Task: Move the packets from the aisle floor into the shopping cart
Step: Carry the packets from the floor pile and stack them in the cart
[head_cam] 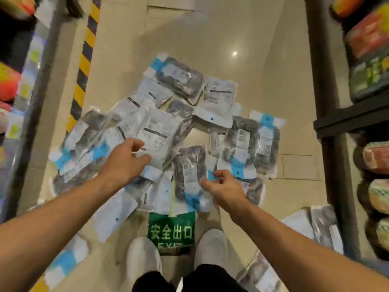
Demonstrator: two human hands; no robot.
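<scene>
Several clear packets with dark contents and blue-and-white headers lie in an overlapping heap (pixel 181 114) on the tiled aisle floor in front of my feet. My left hand (pixel 126 161) hovers with half-curled fingers and a spread thumb just over a white-backed packet (pixel 156 133), holding nothing. My right hand (pixel 224 186) has its fingers curled at the blue header edge of a packet (pixel 240 148), pinching it beside a dark upright packet (pixel 189 165). No shopping cart is in view.
Store shelves with colourful goods line the left (pixel 14 85) and right (pixel 370 81) sides. A yellow-black hazard stripe (pixel 84 66) runs along the floor at left. A green exit sign (pixel 171 232) lies between my shoes. More packets lie at lower right (pixel 320 226) and lower left (pixel 63 262).
</scene>
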